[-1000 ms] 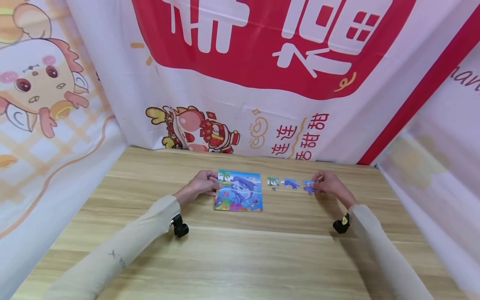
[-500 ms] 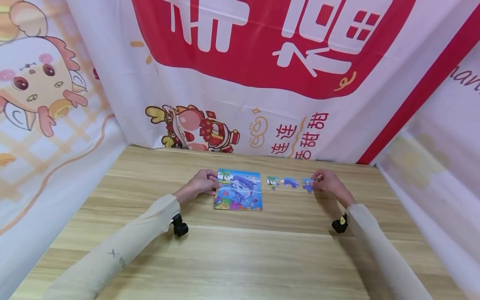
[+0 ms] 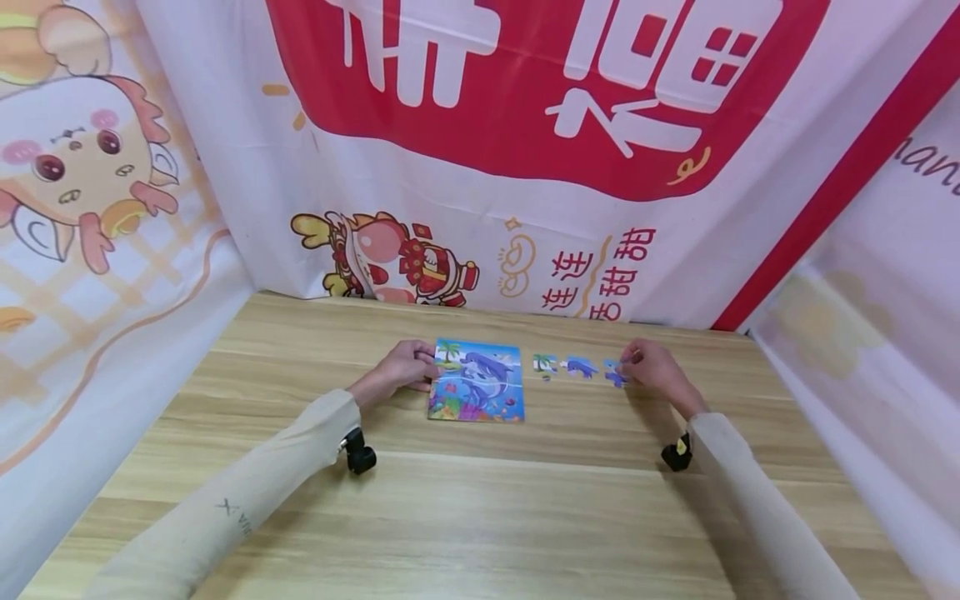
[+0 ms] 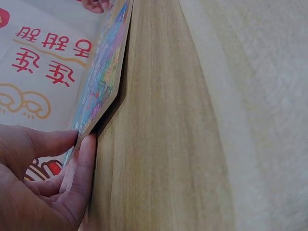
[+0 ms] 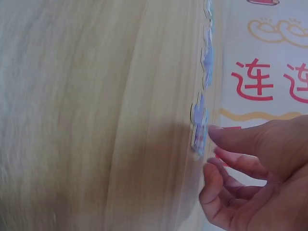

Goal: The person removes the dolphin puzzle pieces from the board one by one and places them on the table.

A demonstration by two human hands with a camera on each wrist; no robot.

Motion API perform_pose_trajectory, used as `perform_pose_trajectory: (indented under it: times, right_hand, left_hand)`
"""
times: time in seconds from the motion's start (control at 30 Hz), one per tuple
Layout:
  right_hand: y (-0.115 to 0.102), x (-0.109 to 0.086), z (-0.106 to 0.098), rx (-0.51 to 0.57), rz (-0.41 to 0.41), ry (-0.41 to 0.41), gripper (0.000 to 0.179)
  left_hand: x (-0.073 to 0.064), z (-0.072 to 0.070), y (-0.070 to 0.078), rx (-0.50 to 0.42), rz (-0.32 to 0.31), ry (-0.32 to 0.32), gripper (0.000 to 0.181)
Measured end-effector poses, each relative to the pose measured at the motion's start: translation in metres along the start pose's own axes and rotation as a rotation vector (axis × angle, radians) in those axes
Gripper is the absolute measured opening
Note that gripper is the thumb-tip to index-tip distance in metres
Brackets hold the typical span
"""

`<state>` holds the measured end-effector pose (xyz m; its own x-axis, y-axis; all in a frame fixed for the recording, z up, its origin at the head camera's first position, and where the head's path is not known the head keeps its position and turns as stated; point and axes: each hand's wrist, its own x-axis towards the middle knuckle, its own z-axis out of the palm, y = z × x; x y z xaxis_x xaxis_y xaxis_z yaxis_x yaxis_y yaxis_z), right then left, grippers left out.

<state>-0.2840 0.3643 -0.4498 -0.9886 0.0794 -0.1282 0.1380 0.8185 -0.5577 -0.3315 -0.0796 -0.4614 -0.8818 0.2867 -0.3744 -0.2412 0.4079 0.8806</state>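
A dolphin-picture puzzle board (image 3: pixel 483 379) lies toward the back of the wooden table. My left hand (image 3: pixel 405 365) pinches its left edge, thumb (image 4: pixel 55 142) on the picture face and a finger beneath. A dark shadow runs under the board's edge in the left wrist view. To the right, a row holds a palm-tree piece (image 3: pixel 545 363), a dolphin piece (image 3: pixel 581 367) and a blue-purple jigsaw piece (image 3: pixel 615 375). My right hand (image 3: pixel 651 367) is at this last piece (image 5: pixel 199 130); the thumb tip is right at its edge, the other fingers loosely bent beside it.
The wooden table (image 3: pixel 480 525) extends toward me in front of the board. Behind it hangs a white and red printed cloth (image 3: pixel 465 183), with more printed cloth at both sides. A black wrist camera (image 3: pixel 360 454) sits below the left sleeve, another camera (image 3: pixel 677 454) below the right.
My right hand has shifted slightly left, and the rightmost piece sits a little nearer the dolphin piece. The left hand and the puzzle board have stayed in place.
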Motion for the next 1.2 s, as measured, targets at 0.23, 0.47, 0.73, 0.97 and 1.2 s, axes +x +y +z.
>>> perform_pose_trajectory:
  times: [0.23, 0.47, 0.73, 0.97, 1.2]
  right_hand:
    - [-0.019, -0.008, 0.010, 0.040, -0.136, 0.083, 0.014]
    - [-0.038, -0.006, 0.019, 0.074, -0.195, 0.071, 0.014]
    - [-0.066, -0.001, 0.035, 0.096, -0.246, 0.043, 0.010]
    - [-0.101, 0.001, 0.055, 0.146, -0.301, -0.028, 0.009]
    - [-0.140, 0.000, 0.080, 0.265, -0.307, -0.133, 0.009]
  left_hand:
    - [0.000, -0.001, 0.000, -0.008, -0.004, -0.006, 0.048]
    - [0.002, 0.000, 0.000, -0.022, 0.013, -0.009, 0.049]
    - [0.000, -0.004, 0.000, -0.064, 0.011, -0.041, 0.048]
    - [-0.002, -0.014, 0.001, -0.090, -0.006, -0.096, 0.047]
    - [-0.002, -0.019, -0.001, -0.139, -0.004, -0.159, 0.054]
